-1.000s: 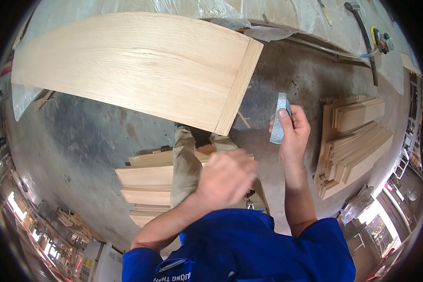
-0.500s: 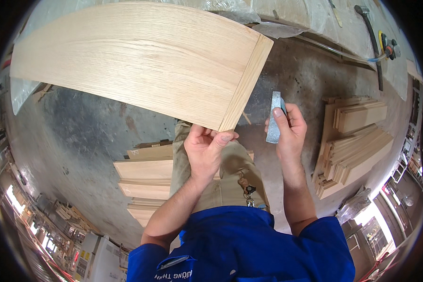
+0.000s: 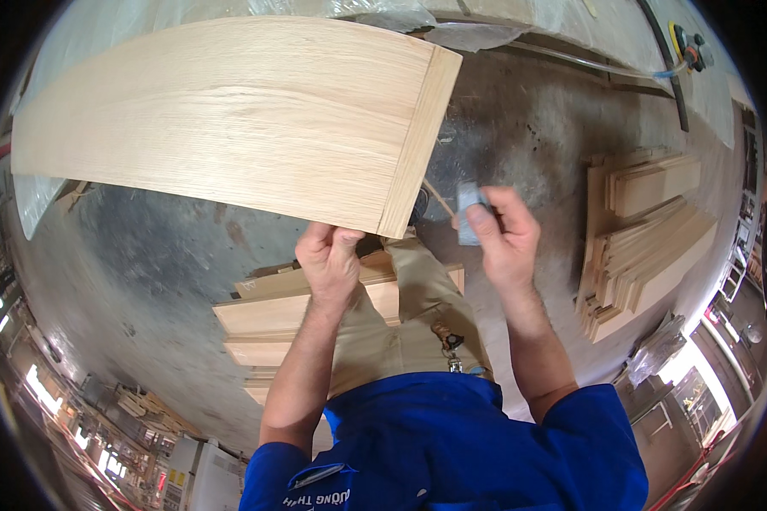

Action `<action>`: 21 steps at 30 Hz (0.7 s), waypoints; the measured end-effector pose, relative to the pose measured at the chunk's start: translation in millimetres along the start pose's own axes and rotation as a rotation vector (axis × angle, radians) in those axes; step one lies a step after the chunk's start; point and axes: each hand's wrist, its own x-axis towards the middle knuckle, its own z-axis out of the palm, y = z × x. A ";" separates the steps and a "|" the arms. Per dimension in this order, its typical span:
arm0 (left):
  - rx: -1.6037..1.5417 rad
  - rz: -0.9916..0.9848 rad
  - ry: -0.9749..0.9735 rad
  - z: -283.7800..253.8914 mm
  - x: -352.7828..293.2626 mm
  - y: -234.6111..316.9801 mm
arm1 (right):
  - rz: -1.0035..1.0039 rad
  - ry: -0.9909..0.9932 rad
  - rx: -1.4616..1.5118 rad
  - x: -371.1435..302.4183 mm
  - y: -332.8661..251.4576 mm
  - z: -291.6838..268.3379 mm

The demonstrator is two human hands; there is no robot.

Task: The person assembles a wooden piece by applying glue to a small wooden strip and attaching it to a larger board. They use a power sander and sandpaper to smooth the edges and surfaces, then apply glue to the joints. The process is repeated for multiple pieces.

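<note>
A large pale wood panel (image 3: 230, 119) with a cross-grain end strip fills the upper left of the head view. My left hand (image 3: 328, 255) grips its near edge, close to the panel's right corner. My right hand (image 3: 503, 234) holds a small grey-blue sanding block (image 3: 469, 204) pinched between thumb and fingers, just right of that corner and apart from the wood. My blue shirt and tan trousers show below.
A stack of light wood boards (image 3: 311, 315) lies on the concrete floor under my left arm. More boards (image 3: 648, 238) are piled at the right. A black hose with a round tool (image 3: 682, 38) runs along the top right. Plastic sheeting covers the surface behind the panel.
My left hand rose from near my waist and took hold of the panel's near edge. My right hand brought the block in toward the panel's corner.
</note>
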 end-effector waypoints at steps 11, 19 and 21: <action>0.860 0.732 -0.218 -30.2 78.8 103.5 | -0.158 0.071 -0.174 21.2 -29.3 49.7; 1.303 0.985 -0.398 38.9 227.5 106.1 | -0.148 -0.010 -0.256 0.4 -20.4 67.3; 1.129 0.757 -0.531 42.4 248.2 112.5 | -0.154 0.020 -0.196 -12.7 -10.6 70.1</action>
